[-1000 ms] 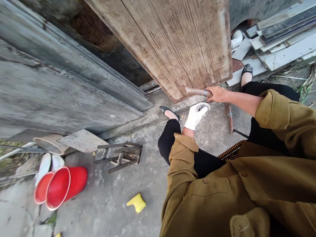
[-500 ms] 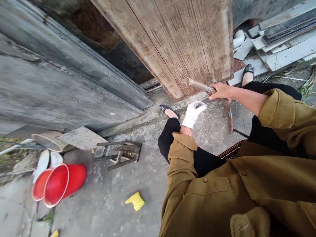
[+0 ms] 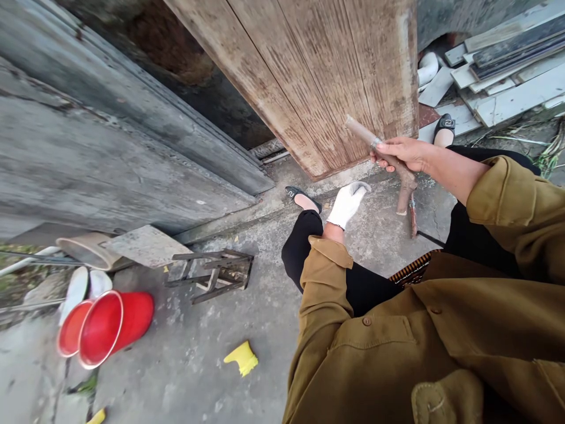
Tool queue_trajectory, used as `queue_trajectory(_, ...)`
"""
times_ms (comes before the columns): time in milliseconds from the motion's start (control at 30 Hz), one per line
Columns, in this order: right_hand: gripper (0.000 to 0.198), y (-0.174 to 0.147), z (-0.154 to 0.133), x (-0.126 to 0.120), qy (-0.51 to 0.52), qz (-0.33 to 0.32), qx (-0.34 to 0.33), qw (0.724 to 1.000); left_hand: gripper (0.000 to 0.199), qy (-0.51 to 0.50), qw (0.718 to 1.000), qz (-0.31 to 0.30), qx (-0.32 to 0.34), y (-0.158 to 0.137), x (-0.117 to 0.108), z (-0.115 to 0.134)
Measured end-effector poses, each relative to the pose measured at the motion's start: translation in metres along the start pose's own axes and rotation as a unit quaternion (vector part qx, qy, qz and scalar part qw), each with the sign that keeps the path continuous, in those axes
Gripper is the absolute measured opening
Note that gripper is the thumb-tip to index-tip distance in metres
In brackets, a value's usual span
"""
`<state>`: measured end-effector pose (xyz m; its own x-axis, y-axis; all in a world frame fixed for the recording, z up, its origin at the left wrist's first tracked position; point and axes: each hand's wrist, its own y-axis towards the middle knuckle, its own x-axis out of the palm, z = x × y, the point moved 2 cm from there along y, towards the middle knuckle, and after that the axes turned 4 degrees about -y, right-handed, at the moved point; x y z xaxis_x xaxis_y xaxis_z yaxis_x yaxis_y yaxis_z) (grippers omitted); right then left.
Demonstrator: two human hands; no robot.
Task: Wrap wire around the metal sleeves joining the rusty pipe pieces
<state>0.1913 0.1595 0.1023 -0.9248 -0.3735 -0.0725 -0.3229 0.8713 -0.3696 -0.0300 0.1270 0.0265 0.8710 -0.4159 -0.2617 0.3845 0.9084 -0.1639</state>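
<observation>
At the lower left of the frame, two red buckets [image 3: 139, 321] are set close together on the concrete floor [image 3: 185, 365]. To their right, a small wooden frame [image 3: 214, 275] is seen near the grey wall, and below it a yellow piece [image 3: 242, 357] is left on the floor. The upper centre is filled by a worn plank panel [image 3: 318, 76]. Just right of the picture's middle, the left hand [image 3: 346, 205] is covered by a white glove, its fingers curled narrowly toward the thumb; whether anything thin is pinched there cannot be told. Further right, a crooked wooden stick [image 3: 405, 175] is gripped by the bare right hand [image 3: 401, 154]; wire is wound around it, and its upper end is pointed toward the panel. Below that hand, a reddish stick [image 3: 412, 219] is seen. At the upper right, pale boards [image 3: 507, 109] are stacked.
</observation>
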Motion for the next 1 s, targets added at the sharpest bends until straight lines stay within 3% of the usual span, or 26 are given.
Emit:
queue_trajectory(100, 0.036, 0.000, -0.006, -0.006, -0.043, 0.015, -0.002, 0.999, 0.019, 0.021, 1.000, 0.000, 0.012, 0.000, 0.004, -0.004)
queue_trajectory(167, 0.037, 0.001, -0.007, -0.009, -0.131, 0.060, 0.006, 0.990, 0.018, 0.044, 0.998, -0.007, 0.037, -0.001, 0.007, -0.004)
queue_trajectory(233, 0.035, 0.004, -0.006, -0.009, -0.274, 0.107, 0.016, 0.956, 0.019, 0.078, 0.995, -0.005, 0.067, -0.003, 0.009, -0.001)
queue_trajectory(300, 0.034, 0.007, -0.004, -0.006, -0.431, 0.124, 0.013, 0.894, 0.020, 0.138, 0.987, 0.000, 0.080, -0.006, 0.012, 0.004)
queue_trajectory(400, 0.038, 0.009, 0.001, 0.001, -0.590, 0.058, 0.008, 0.805, 0.020, 0.254, 0.964, -0.027, 0.069, -0.011, 0.015, 0.013)
queue_trajectory(500, 0.027, 0.006, 0.007, -0.001, -0.620, -0.100, 0.057, 0.776, 0.022, 0.318, 0.946, -0.038, 0.054, -0.014, 0.013, 0.019)
queue_trajectory(633, 0.017, -0.009, 0.006, -0.012, -0.464, -0.342, 0.145, 0.804, 0.022, 0.233, 0.968, -0.056, 0.080, -0.011, 0.007, 0.014)
queue_trajectory(700, 0.018, -0.016, 0.002, -0.015, -0.366, -0.355, 0.168, 0.844, 0.019, 0.128, 0.986, -0.059, 0.086, -0.007, 0.009, 0.009)
queue_trajectory(767, 0.021, -0.017, -0.003, -0.017, -0.293, -0.289, 0.135, 0.901, 0.019, 0.014, 0.997, -0.044, 0.054, -0.004, 0.012, 0.003)
queue_trajectory(867, 0.025, -0.009, -0.005, -0.018, -0.206, -0.139, 0.012, 0.968, 0.036, -0.140, 0.990, -0.027, 0.003, -0.004, 0.019, 0.000)
queue_trajectory(933, 0.031, 0.000, -0.002, -0.019, -0.184, -0.027, -0.031, 0.982, 0.043, -0.197, 0.980, -0.025, -0.007, -0.007, 0.022, 0.004)
queue_trajectory(1000, 0.036, 0.007, 0.002, -0.019, -0.223, 0.057, -0.037, 0.972, 0.041, -0.201, 0.979, -0.029, -0.019, -0.011, 0.023, 0.009)
